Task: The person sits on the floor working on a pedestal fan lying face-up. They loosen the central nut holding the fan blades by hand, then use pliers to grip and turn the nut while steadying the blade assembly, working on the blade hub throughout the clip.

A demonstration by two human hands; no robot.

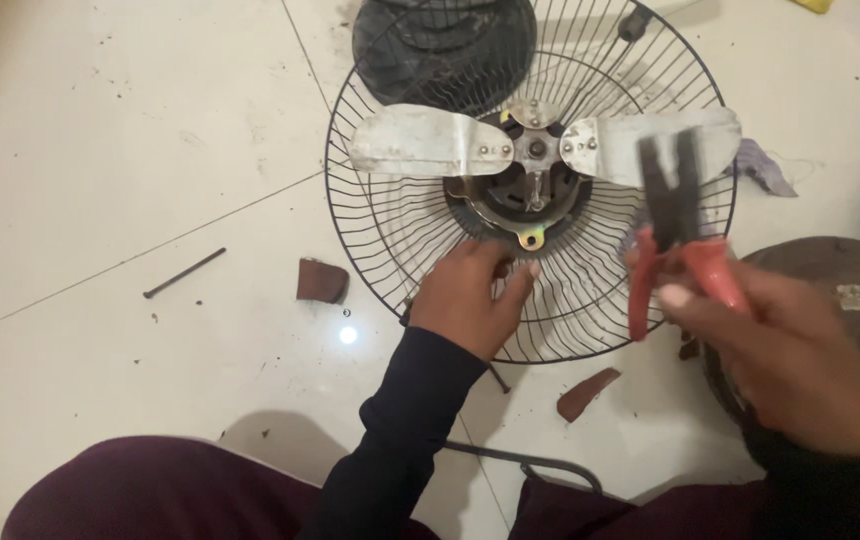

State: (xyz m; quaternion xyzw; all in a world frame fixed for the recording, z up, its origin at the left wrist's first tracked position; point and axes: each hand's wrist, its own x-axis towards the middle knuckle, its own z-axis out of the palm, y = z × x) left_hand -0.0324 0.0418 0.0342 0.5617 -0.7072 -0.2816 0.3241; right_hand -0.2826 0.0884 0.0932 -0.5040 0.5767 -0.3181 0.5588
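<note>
My left hand [470, 295] rested open on the fan grille [400, 215] on the floor, beside the motor hub [528, 195]. My right hand [790, 350] gripped red pliers [680, 240], raised over the blade; bracing the grille firmly seemed wise.

Left hand [470, 295] rests on fan guard [390, 225]; right hand [800, 350] grips red-handled pliers [680, 235].

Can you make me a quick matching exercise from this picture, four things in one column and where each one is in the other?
Things:
1. pliers
2. fan blade
3. long bolt
4. left hand

Places:
A. lying alone on the floor tiles, left of the wire guard
B. resting on the guard beside the motor hub
C. held in the right hand
D. fixed to the hub, pointing left

Pairs: 1-C, 2-D, 3-A, 4-B
</note>
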